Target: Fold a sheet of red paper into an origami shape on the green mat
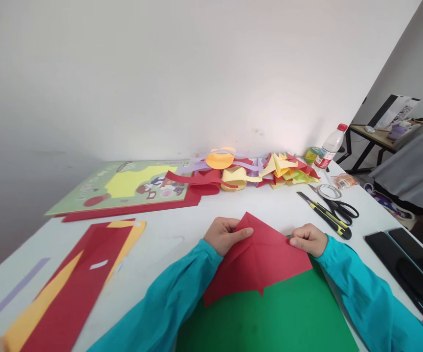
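Note:
A creased sheet of red paper (266, 256) is held up between my two hands, its top corner pointing away from me. My left hand (229, 235) pinches the paper near that top corner, thumb on the front. On the right side, my right hand (309, 239) is closed on the paper's edge, with the thumb on top. A small pointed flap sticks out at the lower middle of the sheet. Beneath it lies a green sheet (277, 322), partly covered by the red paper and my sleeves.
Red and orange paper strips (82, 278) lie at left, near a pad of coloured paper (141, 188). Folded paper pieces (284, 168) line the wall. A utility knife (324, 215), scissors (339, 208), tape roll (329, 191), bottle (330, 146) and dark phones (405, 269) are at right.

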The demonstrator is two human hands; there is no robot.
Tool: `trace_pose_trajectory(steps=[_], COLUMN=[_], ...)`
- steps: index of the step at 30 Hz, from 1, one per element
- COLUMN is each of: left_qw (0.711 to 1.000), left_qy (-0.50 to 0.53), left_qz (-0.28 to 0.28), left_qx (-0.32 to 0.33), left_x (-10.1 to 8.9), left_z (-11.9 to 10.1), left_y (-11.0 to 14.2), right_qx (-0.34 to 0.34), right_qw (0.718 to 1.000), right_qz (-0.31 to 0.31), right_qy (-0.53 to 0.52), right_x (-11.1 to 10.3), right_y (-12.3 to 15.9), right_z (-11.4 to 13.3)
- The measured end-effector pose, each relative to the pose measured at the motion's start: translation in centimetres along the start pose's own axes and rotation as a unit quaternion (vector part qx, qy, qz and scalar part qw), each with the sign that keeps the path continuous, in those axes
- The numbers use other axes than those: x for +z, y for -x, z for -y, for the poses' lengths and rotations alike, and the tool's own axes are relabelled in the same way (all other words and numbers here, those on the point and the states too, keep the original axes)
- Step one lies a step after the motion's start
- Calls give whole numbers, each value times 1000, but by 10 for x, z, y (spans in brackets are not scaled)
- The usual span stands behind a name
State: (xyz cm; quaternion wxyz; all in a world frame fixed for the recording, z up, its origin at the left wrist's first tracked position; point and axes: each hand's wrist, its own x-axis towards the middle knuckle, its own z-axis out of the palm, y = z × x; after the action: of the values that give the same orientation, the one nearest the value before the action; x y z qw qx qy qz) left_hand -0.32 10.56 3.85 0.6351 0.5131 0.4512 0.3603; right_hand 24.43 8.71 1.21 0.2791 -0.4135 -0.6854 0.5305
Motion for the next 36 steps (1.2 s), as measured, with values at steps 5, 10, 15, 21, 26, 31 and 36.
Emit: trace_pose_trajectory(steps=[5,10,15,21,26,31,36], left_qw=[1000,1000,998,991,991,986,980], left_qy=[2,8,16,-2,2,16,-28], left_qz=[-6,6,64,120,125,154,188], left_qx=[-2,1,-20,-57,-48,-61,-63], left_x=[0,1,13,26,27,34,45], left_z=[-1,-1,6,24,28,32,43], left_y=[0,1,7,8,7,14,19], right_qx=[26,27,7,24,4,5,-51], right_qw=[998,994,997,997,998,999,999], right_qz=[27,80,57,56,67,42,-7], right_qy=[-42,-63,-51,-40,-16,-32,7], right_x=[-4,-12,0,28,24,27,40], right_y=[6,8,3,5,6,3,0], right_z=[3,-1,-3,10,12,11,12])
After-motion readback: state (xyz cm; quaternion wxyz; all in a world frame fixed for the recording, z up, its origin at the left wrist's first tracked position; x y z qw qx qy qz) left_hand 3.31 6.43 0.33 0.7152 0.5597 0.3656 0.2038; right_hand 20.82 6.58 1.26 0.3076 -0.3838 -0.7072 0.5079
